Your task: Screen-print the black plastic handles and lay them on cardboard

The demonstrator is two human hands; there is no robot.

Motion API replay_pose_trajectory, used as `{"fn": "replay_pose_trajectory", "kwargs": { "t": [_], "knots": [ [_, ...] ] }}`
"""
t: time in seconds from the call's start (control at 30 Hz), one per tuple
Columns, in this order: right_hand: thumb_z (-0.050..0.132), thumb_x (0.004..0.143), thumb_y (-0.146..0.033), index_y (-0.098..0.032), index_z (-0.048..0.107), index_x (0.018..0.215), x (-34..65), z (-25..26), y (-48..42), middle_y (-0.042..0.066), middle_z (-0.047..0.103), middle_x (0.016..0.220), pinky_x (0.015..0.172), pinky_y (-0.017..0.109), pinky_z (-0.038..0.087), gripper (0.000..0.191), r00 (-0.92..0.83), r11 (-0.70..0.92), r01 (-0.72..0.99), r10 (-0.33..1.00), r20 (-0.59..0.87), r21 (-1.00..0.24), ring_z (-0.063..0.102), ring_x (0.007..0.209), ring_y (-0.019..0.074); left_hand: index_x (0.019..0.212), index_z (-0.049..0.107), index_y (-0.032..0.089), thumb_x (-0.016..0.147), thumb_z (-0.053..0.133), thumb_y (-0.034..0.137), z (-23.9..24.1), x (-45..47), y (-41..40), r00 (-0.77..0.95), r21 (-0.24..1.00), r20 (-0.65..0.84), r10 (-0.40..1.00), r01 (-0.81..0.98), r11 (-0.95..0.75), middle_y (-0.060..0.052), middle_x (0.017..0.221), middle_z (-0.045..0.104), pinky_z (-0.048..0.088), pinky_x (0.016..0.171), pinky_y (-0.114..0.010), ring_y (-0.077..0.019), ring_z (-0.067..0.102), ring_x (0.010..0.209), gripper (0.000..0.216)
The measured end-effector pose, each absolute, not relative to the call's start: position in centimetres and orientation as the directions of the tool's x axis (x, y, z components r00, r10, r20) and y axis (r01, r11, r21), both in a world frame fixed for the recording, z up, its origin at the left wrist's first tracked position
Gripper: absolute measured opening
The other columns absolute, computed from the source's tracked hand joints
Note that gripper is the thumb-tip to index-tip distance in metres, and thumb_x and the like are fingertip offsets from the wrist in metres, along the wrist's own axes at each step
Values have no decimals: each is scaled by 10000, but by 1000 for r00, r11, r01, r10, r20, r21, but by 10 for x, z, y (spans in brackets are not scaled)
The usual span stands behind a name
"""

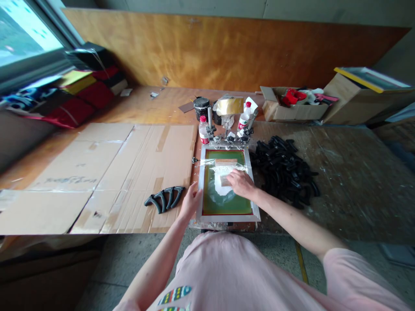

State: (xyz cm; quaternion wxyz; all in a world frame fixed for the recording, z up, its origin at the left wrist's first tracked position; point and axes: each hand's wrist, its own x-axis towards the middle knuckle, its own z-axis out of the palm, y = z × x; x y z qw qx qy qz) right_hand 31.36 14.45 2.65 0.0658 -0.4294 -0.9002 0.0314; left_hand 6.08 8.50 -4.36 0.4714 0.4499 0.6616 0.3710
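Observation:
A screen printing frame (pixel 256 211) with a pale metal rim and green mesh lies in front of me, a white patch in the middle of the mesh. My right hand (pixel 241 183) is closed on a small pale scraper (pixel 224 180) over that patch. At the frame's left edge, my left hand (pixel 191 202) has its fingers bent against the rim; the fingertips are partly hidden. Across the upper mesh lies a wooden-handled squeegee (pixel 226 162). Several curved black plastic parts (pixel 164 198) rest in a row on cardboard beside my left hand.
Flat cardboard (pixel 129 172) covers the table's left side. A heap of black parts (pixel 282 170) lies right of the frame. Behind the frame stand clamps (pixel 230 138), red-capped bottles (pixel 203 129), a black tub (pixel 201 108) and a tape roll (pixel 229 106). An open carton (pixel 298 113) is further right.

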Motion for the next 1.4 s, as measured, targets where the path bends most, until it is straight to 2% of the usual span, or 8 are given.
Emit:
{"fn": "replay_pose_trajectory", "kwargs": {
  "t": [0.17,0.37,0.53,0.83,1.03,1.13,1.27,1.4],
  "knots": [
    [541,829,-82,-174,674,830,328,44,131,67,650,816,708,298,401,162,-808,795,578,589,5,-185,552,844,199,1376,500,178,818,602,494,-43,63,83,-161,916,-296,941,230,328,-34,810,683,494,639,-259,-176,647,730,649],
    [572,842,-137,-180,702,893,318,35,132,75,685,881,731,316,425,146,-669,682,706,731,136,-192,579,885,221,1372,482,174,812,604,525,-34,64,81,-121,930,-308,944,171,326,-42,822,676,482,588,-246,-178,645,713,671],
    [512,873,-112,-164,698,1030,322,15,107,92,695,958,771,328,461,248,-749,759,613,647,145,-220,603,898,215,1364,487,186,793,626,520,-33,63,80,-129,928,-322,938,153,340,-44,829,682,479,578,-239,-172,646,698,676],
    [710,824,-332,-328,517,1383,322,82,199,18,720,1062,762,299,502,591,-325,358,843,934,151,-400,665,874,199,1362,505,200,751,678,534,18,59,81,-65,943,-325,944,49,328,16,696,636,381,479,-186,-101,535,537,717],
    [483,948,-270,-82,705,981,400,72,206,-9,703,680,549,167,486,293,10,153,859,949,314,-489,634,613,94,1020,681,170,846,484,657,89,67,115,-150,991,-96,984,-108,80,-35,791,674,453,545,-212,-123,597,633,553],
    [516,920,-325,-134,669,724,397,34,179,-27,680,655,519,152,482,314,-73,187,878,963,261,-441,616,609,77,1022,654,189,858,468,647,123,76,152,-204,986,101,974,-109,-125,-58,934,700,523,710,-258,-167,659,854,521],
    [699,828,-400,-168,659,777,354,-5,146,89,703,907,798,284,507,240,-284,300,910,954,97,-287,651,939,207,1033,614,189,873,426,659,137,89,178,-230,975,142,963,-134,-176,-66,896,697,534,752,-276,-155,669,858,530],
    [547,941,-349,-161,604,925,321,-8,128,119,685,891,754,315,476,197,-173,144,946,982,-78,-290,643,876,231,1142,597,195,839,519,649,94,111,132,-207,978,-75,975,-207,31,-92,958,703,547,730,-290,-181,677,875,552]
  ]
}}
